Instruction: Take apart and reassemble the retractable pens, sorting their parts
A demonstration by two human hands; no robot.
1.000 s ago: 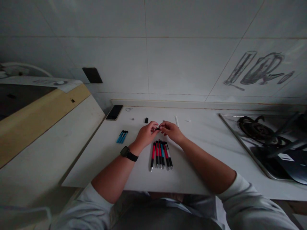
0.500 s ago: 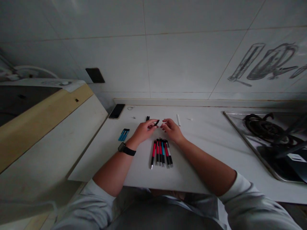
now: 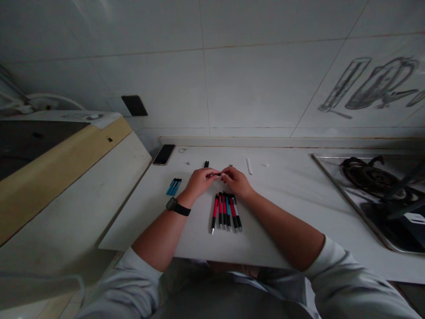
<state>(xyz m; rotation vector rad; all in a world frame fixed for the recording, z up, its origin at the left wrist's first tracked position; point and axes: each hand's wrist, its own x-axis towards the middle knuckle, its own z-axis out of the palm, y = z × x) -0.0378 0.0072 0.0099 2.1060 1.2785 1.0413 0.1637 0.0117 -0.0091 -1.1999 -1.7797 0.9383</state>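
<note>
My left hand point(image 3: 201, 179), with a dark watch on its wrist, is closed on a short black pen part point(image 3: 218, 174). Against the other end of that part, my right hand point(image 3: 237, 180) has its fingertips pinched; whether they also hold a smaller piece is hidden. Just below the hands lies a row of several click pens point(image 3: 220, 212), red, blue and white with black grips. Blue pen barrels point(image 3: 174, 187) lie to the left of my left hand. Beyond the fingers are small black pen parts point(image 3: 206, 164), and thin white sticks point(image 3: 249, 166) rest past my right hand.
A phone point(image 3: 164, 154) lies at the back left of the white counter point(image 3: 282, 212), near a small metallic bit point(image 3: 187, 163). A tiny clear piece point(image 3: 265, 165) is at the back. The gas stove point(image 3: 372, 190) borders the right, a white cabinet-like box point(image 3: 99, 177) the left.
My right hand has moved left to meet my left hand, and its fingers have closed at the black pen part. That part is now mostly covered by the fingertips. The view has shifted slightly.
</note>
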